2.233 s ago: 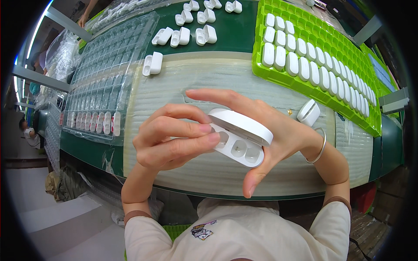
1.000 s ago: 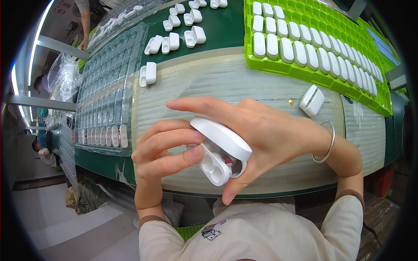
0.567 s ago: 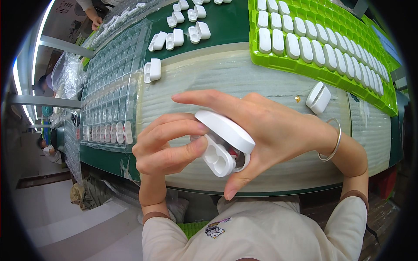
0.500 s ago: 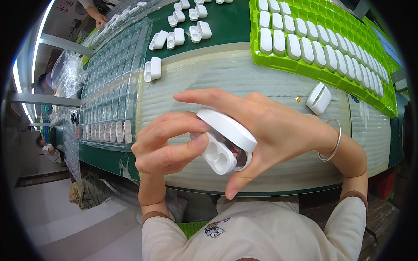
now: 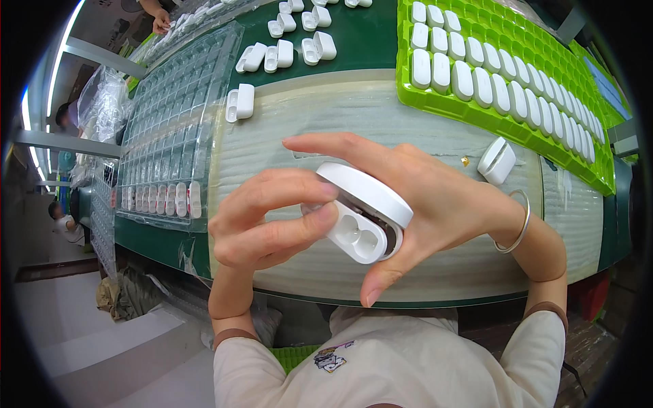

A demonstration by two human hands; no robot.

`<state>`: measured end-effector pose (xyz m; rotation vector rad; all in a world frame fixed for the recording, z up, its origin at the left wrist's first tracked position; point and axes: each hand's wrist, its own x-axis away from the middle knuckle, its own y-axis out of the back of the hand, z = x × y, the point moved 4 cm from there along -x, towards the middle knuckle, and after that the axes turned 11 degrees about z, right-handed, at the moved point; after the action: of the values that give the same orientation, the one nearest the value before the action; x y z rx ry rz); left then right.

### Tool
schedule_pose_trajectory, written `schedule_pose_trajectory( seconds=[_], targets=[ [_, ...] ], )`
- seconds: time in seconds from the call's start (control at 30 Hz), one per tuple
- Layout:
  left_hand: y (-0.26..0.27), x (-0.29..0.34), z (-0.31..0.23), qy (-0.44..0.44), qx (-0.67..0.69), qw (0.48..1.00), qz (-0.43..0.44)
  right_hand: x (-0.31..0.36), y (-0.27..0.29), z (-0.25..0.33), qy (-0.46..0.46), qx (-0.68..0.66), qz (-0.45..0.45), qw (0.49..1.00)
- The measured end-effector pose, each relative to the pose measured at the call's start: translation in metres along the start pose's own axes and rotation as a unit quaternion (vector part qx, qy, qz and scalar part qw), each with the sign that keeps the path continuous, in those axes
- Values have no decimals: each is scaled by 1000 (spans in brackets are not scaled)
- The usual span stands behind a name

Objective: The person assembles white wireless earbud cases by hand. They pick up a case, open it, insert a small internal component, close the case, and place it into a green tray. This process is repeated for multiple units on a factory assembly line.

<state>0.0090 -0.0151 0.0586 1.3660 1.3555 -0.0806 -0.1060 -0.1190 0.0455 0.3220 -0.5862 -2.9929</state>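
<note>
Above the mat, a white earbud charging case point(image 5: 371, 192) with its lid swung up rests in my right hand point(image 5: 445, 197), between the palm and the thumb; the index finger stretches out past it. Between thumb and fingertips my left hand point(image 5: 262, 216) pinches the white inner insert point(image 5: 358, 236), which has two rounded wells. The insert sits partly in the case's lower shell, tilted, with a dark gap along its right side. My left fingertips hide its upper left end. A closed white case point(image 5: 497, 161) stands on the mat beyond my right wrist.
A green tray point(image 5: 435, 102) with rows of white cases stands back right. Several opened cases point(image 5: 277, 56) lie on the green table at the back. At left, a clear plastic tray point(image 5: 160, 136) holds several inserts point(image 5: 170, 199). Another person's hand point(image 5: 161, 22) shows far left.
The insert has gone deeper into the shell, and the red bit seen in the gap no longer shows. Both hands and the case appear slightly farther right in the view.
</note>
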Motion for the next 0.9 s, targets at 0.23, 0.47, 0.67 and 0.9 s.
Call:
schedule_pose_trajectory(
  seconds=[0.23, 0.47, 0.67, 0.9],
  targets=[
    [-3, -1, 0, 9, -13, 1000, -15, 0, 1, 0, 18, 20, -16, 1000],
    [-3, -1, -3, 12, -44, 999, 13, 0, 0, -2, 30, 8, -12, 999],
    [-1, 1, -1, -12, -63, 998, 16, -1, -2, -1, -5, -19, 13, 1000],
    [-1, -5, 4, -12, -9, 1000, 19, -2, 0, -5, 12, -80, 9, 997]
  ],
)
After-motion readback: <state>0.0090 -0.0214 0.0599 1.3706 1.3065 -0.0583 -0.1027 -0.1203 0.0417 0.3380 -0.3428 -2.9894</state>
